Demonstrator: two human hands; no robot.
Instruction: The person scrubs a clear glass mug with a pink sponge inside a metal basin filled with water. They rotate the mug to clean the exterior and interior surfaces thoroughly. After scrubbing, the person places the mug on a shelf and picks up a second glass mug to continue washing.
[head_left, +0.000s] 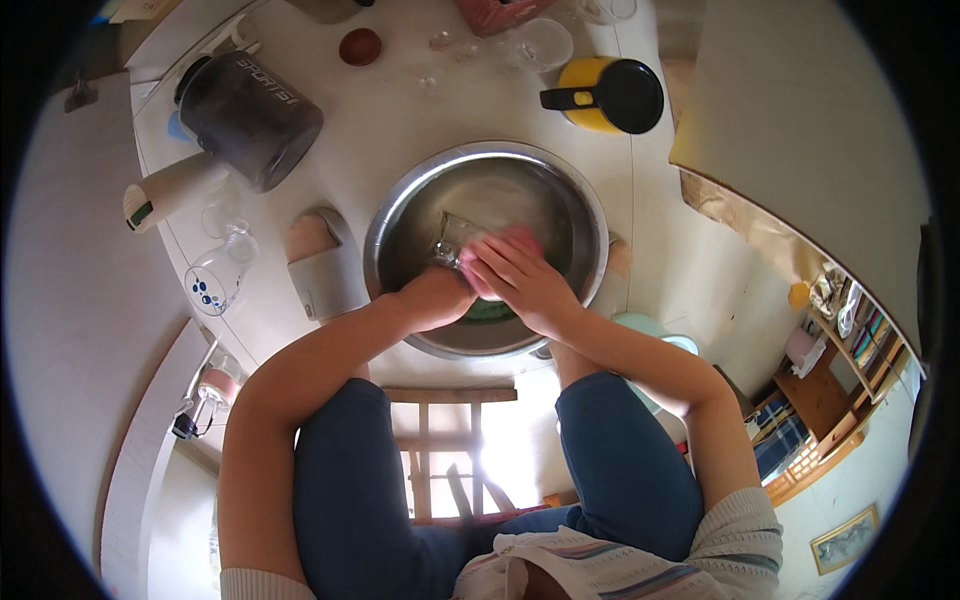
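Observation:
Over a round stainless-steel basin (405, 180) on the floor, both hands are at work between my knees. My left hand (441, 298) is closed around a clear glass vessel (454, 231), whose far end points up and left over the basin. A pink cloth (526, 237) lies under the fingers of my right hand (525, 281), pressed against the near part of the glass. Most of the cloth and the gripped part of the glass are hidden by the hands. Something green (487, 312) shows low in the basin, beneath the wrists.
Left of the basin are a slipper (330, 277), clear glassware (214, 281) and a large dark bottle (251, 120). A yellow mug (589, 94) with black lid stands beyond it at right, near a clear cup (544, 46) and a small reddish-brown dish (360, 46).

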